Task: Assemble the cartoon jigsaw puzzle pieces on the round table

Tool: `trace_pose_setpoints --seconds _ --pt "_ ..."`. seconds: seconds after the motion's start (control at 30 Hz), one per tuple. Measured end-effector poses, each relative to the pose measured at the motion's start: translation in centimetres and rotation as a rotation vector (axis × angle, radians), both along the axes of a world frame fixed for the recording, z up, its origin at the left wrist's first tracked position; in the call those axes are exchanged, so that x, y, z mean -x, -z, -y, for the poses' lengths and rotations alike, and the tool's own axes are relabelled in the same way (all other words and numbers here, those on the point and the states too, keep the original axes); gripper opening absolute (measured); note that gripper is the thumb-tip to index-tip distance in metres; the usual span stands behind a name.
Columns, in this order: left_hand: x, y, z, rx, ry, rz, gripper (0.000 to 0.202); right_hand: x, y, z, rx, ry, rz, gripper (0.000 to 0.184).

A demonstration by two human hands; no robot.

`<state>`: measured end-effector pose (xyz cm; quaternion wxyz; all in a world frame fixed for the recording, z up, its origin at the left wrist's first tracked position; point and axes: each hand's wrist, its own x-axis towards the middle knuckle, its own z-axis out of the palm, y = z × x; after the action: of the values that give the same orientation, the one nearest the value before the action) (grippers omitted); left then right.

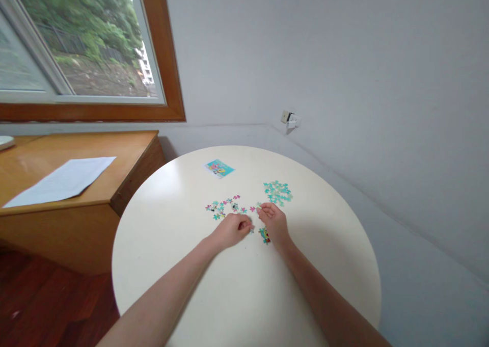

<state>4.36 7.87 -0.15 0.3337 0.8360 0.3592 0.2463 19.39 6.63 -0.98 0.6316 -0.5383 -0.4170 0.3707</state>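
My left hand is curled closed low over the table, with a small pinkish and teal jigsaw puzzle piece at its fingertips. To its right, my right hand has its thumb and fingers pinched at a pale green puzzle piece. A few joined pieces with a yellow and red picture lie just below the right hand. Loose mixed-colour pieces spread beyond the left hand, and a pink piece sits between the hands. My palms hide part of the tabletop.
A pile of teal pieces lies at the right of the round white table. Farther back is a blue picture card. A wooden cabinet with a paper sheet stands left. A wall socket is behind.
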Motion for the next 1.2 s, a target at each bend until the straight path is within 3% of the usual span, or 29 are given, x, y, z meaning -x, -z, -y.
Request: trace_pose_setpoints --seconds 0.4,0.73,1.2 --pt "-0.3 -0.1 0.2 0.047 -0.046 0.040 0.012 0.5 -0.4 0.3 0.038 -0.002 -0.042 0.036" --pt "-0.2 -0.2 0.2 0.004 -0.054 0.052 0.017 0.5 -0.4 0.3 0.033 0.005 -0.047 0.043" --pt "0.5 -1.1 0.2 -0.114 0.047 -0.069 0.016 0.5 -0.7 0.4 0.018 -0.007 -0.025 0.038"
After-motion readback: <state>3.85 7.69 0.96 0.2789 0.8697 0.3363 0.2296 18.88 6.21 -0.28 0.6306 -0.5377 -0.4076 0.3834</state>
